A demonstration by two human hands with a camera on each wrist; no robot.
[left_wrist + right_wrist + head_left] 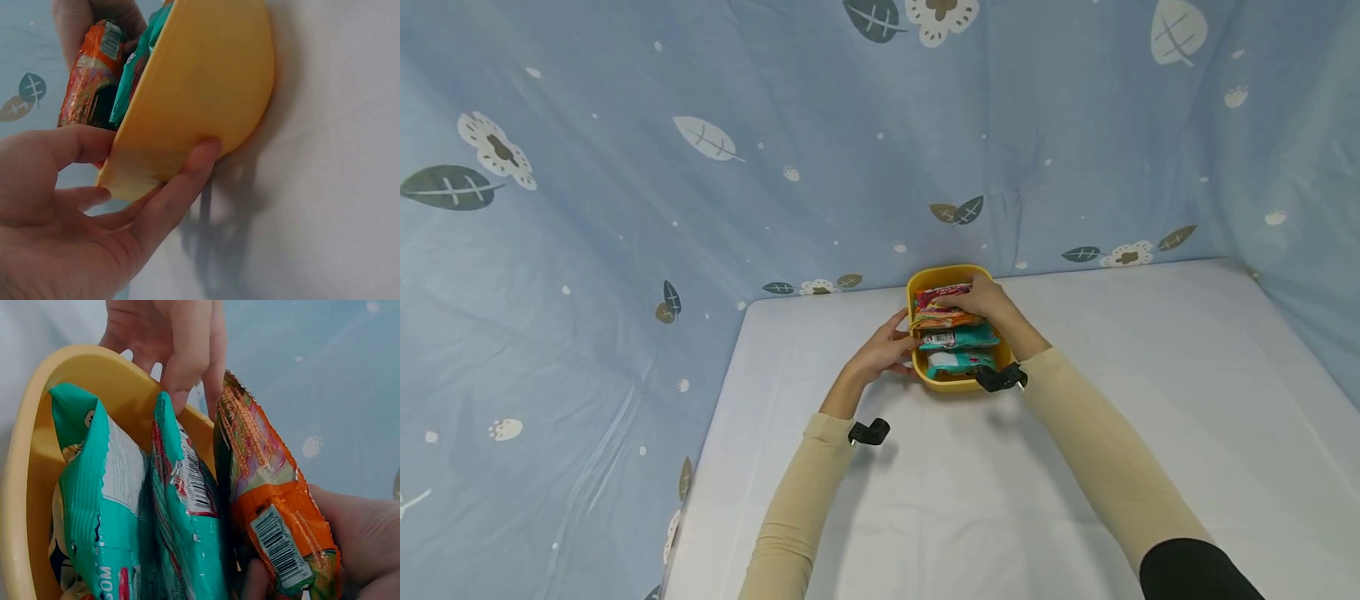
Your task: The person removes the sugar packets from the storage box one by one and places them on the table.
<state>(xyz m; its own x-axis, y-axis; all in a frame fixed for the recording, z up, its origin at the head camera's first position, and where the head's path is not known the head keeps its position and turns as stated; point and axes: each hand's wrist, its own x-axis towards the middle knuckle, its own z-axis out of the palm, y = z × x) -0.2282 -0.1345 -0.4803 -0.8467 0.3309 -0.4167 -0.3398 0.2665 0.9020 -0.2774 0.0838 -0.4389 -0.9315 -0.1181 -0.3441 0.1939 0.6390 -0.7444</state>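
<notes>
On white table (947,500) — basket (951,387), blue curtain (842,92) behind.

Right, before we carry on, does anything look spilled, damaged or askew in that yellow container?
Nothing looks spilled or torn. Only the orange packet stands out: it rises higher from the yellow container than the teal packets. The right hand grips it, so that's probably no fault.
</notes>
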